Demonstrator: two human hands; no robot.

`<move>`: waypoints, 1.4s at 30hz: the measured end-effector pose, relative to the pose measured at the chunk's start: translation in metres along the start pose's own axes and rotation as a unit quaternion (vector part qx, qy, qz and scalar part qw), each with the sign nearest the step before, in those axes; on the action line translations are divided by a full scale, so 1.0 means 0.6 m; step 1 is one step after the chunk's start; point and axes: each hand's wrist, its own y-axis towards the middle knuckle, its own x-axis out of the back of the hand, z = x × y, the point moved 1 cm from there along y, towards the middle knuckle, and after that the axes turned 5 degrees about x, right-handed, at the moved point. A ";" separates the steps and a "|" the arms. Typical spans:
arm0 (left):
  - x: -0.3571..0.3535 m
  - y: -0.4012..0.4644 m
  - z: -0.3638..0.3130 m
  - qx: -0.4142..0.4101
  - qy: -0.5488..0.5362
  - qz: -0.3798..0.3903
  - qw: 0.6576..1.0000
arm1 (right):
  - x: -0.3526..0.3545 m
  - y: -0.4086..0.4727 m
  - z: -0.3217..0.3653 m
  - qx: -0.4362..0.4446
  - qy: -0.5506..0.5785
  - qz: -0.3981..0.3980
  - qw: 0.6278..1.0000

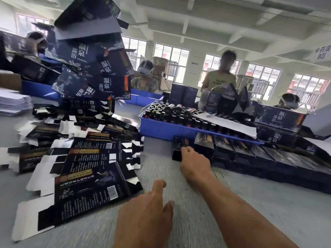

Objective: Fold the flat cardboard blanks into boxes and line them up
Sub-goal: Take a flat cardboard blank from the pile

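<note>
While right hand (194, 162) touches folded box (179, 147), left hand (148, 212) relaxed.

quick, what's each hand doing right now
Left hand: open, holding nothing, over the table.
Right hand: fingers on the end box of the row; grip cannot be told.

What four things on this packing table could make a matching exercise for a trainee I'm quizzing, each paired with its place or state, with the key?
Things:
1. flat blank
2. folded boxes
3. blue tray
4. right hand

Places or states:
A. holds dark bottles, a white sheet lying across them
B. lies unfolded at the near left, barcode showing
C. rests on the end box of the row
D. lined up in a row in front of the tray

Pairs: 1-B, 2-D, 3-A, 4-C
</note>
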 end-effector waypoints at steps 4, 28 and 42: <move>-0.003 -0.001 0.003 -0.007 -0.003 0.002 1.000 | -0.005 0.007 -0.019 -0.035 0.001 0.011 0.999; 0.101 0.050 0.114 0.084 0.159 -0.079 0.981 | 0.018 -0.255 0.015 0.095 0.130 0.109 0.981; 0.126 0.053 0.113 0.059 0.251 -0.028 0.966 | 0.028 -0.276 0.013 0.087 0.194 0.013 0.977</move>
